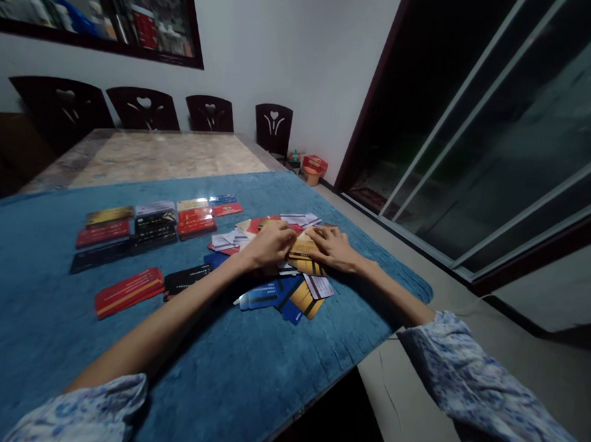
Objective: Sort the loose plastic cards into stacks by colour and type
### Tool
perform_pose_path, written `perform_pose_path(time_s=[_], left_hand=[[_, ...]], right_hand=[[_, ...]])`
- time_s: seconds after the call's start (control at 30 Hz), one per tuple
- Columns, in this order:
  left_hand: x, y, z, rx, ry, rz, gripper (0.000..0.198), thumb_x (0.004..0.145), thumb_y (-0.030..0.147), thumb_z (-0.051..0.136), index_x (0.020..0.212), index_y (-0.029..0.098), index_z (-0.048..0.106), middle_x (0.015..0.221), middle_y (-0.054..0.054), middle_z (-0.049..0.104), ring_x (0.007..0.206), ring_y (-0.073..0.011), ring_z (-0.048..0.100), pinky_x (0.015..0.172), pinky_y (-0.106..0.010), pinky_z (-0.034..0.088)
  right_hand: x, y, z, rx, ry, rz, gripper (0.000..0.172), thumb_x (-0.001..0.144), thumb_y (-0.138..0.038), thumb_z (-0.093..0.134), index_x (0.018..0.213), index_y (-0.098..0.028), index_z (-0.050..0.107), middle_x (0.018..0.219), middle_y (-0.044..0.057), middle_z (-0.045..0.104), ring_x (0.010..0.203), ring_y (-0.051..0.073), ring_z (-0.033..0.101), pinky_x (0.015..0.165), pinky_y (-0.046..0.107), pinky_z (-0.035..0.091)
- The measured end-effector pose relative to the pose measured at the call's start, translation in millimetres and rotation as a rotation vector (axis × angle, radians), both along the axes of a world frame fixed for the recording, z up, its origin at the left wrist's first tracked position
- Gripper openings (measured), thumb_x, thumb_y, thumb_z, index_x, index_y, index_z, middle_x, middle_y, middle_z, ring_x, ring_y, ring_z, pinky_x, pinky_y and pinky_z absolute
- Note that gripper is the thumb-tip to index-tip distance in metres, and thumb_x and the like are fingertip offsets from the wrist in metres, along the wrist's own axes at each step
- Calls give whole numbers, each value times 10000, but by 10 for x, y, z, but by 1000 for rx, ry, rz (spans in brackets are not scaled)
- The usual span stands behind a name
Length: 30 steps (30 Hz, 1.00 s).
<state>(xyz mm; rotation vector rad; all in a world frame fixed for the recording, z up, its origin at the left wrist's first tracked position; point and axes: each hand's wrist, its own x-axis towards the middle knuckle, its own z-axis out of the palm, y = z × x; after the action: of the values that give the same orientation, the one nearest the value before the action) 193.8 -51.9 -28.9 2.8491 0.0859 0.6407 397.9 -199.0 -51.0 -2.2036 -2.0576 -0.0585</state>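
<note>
Both hands are over a loose, mixed pile of cards on a blue cloth. My left hand (270, 245) has its fingers curled down at the pile's middle; what they hold, if anything, is hidden. My right hand (334, 247), fingers spread, touches a yellow card (304, 247) from the right. Blue cards (263, 295), a gold card (307, 299) and a white striped card (318, 286) lie at the pile's near side. White cards (228, 239) lie left of my left hand.
Sorted stacks stand to the left: red cards (129, 292), black cards (186, 278), gold cards (109, 215), more red cards (196, 223). The blue cloth (206, 375) covers the near part of a marble table (174, 152). Dark chairs (274, 127) line the far side.
</note>
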Motion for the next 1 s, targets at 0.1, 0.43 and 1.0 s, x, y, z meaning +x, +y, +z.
perform_pose_path(time_s=[0.1,0.43,1.0], left_hand=[[-23,57,0,4,-15,40,199,911,153,524,937,167,721,1020,-100,669,981,-212,613,916,-350,497],[-149,215,91,-26,112,41,134,843,202,582,841,176,713,966,-82,659,958,-219,607,887,-346,497],[-225,329,155,25,242,-31,134,827,231,589,797,162,700,932,-75,680,843,-178,609,755,-269,474]], right_hand=[[-89,122,28,15,-29,-32,659,983,-682,339,1548,-352,420,1502,141,467,1297,383,400,1037,601,372],[-236,373,189,-9,-107,-13,680,980,-705,294,1427,-268,561,1316,186,560,1162,367,467,949,550,394],[-165,556,203,185,208,357,433,913,-588,626,1166,-258,744,1207,109,682,1094,282,522,1000,500,402]])
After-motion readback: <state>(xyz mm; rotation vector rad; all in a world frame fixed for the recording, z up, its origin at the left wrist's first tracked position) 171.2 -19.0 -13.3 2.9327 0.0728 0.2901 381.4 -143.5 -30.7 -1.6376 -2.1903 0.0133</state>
